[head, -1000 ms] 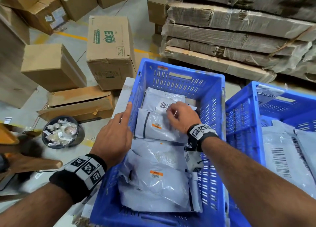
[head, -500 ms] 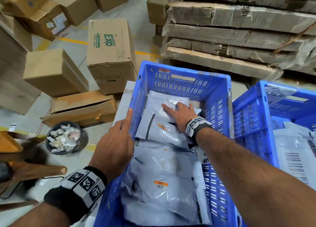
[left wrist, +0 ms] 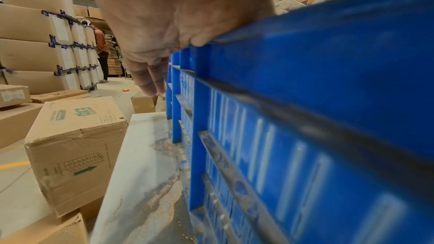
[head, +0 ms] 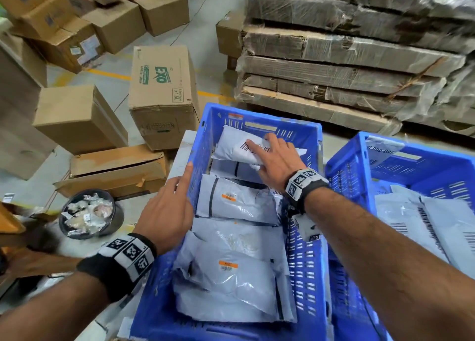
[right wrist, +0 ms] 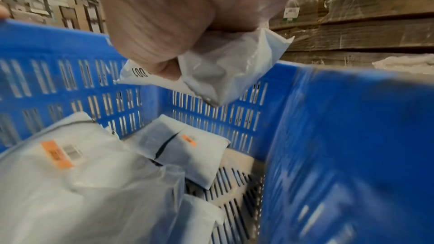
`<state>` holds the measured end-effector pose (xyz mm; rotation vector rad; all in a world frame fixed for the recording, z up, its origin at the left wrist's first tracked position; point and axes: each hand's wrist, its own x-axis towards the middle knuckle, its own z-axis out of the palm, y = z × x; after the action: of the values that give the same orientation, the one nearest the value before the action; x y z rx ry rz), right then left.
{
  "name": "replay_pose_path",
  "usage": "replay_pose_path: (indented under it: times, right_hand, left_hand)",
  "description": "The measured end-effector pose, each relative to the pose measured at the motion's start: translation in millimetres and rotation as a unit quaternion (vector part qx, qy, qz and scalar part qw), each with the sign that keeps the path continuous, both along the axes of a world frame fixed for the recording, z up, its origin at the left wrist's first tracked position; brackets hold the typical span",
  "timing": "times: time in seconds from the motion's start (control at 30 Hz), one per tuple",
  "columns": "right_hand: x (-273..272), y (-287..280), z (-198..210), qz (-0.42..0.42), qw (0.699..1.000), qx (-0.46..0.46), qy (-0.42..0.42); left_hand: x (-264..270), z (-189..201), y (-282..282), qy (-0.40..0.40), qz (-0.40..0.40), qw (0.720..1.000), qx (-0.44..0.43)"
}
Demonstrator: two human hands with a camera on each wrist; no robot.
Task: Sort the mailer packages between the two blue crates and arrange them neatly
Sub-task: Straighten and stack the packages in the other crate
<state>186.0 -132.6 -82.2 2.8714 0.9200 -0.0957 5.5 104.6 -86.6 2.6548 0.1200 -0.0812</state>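
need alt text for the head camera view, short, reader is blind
A person's right hand lifts a white barcoded mailer from the far end of a blue crate of grey mailers, while the left hand rests on the crate's left rim. A second blue crate with mailers stands to the right; cardboard boxes surround them.

Bare forearms, no sleeves. Black fabric wristband with white square-coded marker tiles on left wrist (head: 120, 261); matching black band with white marker tiles on right wrist (head: 303, 184).

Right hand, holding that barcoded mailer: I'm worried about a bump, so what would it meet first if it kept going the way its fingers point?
Probably the far wall of the blue crate. The right hand grips the white mailer with its fingers aimed that way; depth is uncertain.
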Motion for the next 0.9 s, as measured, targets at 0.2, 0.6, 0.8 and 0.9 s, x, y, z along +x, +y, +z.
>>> replay_pose_path:
  times: [0.2,0.6,0.8,0.9]
  right_hand:
    - [-29.5,-30.2,51.6,-0.008,0.994,0.098,-0.041]
    - [-72.2,-189.6,109.4,-0.172,0.951,0.222,-0.127]
    - [-108.7,-277.0,83.6,-0.286,0.931,0.198,-0.110]
    - [-130.6,-300.4,66.8,-0.308,0.930,0.189,-0.069]
  left_hand:
    - [3.4,12.2,9.8,0.031,-0.050,0.991,0.121]
    - [22.4,82.6,-132.4,-0.092,-0.159,0.966,0.184]
    - [3.9,69.0,-279.4,-0.105,-0.220,0.964,0.103]
    - [-11.9,49.6,-328.6,-0.012,-0.219,0.970,0.102]
